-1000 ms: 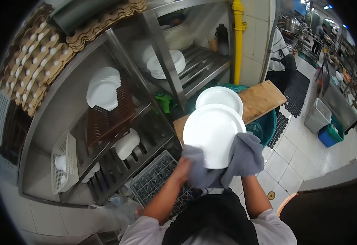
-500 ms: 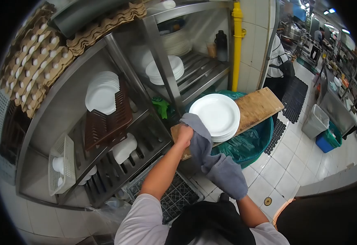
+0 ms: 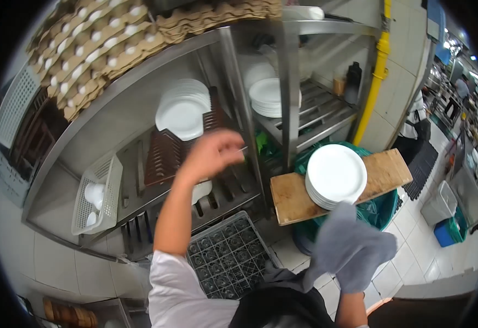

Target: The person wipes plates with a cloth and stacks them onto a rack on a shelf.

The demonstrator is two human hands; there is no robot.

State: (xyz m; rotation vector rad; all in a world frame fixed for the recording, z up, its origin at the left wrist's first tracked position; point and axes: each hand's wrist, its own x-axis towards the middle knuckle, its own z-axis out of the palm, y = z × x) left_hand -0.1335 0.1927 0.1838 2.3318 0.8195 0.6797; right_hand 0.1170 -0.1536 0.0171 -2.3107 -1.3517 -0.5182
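My left hand (image 3: 212, 156) is raised before the shelf, fingers apart and loosely curved, with nothing in it; motion blurs it. Just beyond it, a row of white plates (image 3: 180, 117) stands in a brown plastic dish rack (image 3: 163, 156). A grey cloth (image 3: 340, 246) wraps my right hand, which holds it; the fingers are hidden underneath. Above the cloth sits a stack of white plates (image 3: 337, 172) on a wooden board (image 3: 289, 199). That board lies across a bin lined with a green bag (image 3: 378, 210).
A glass rack (image 3: 225, 254) with several glasses stands below the shelf. To the left is a white basket (image 3: 113, 180) with white crockery. Egg trays (image 3: 96, 46) are stacked on top. More plates (image 3: 266, 98) sit behind the metal post (image 3: 289, 82). A yellow pipe (image 3: 380, 65) runs down the wall.
My left hand has let go of the cloth and moved up and left to the dish rack. The cloth now hangs on my right hand alone. The view has swung left.
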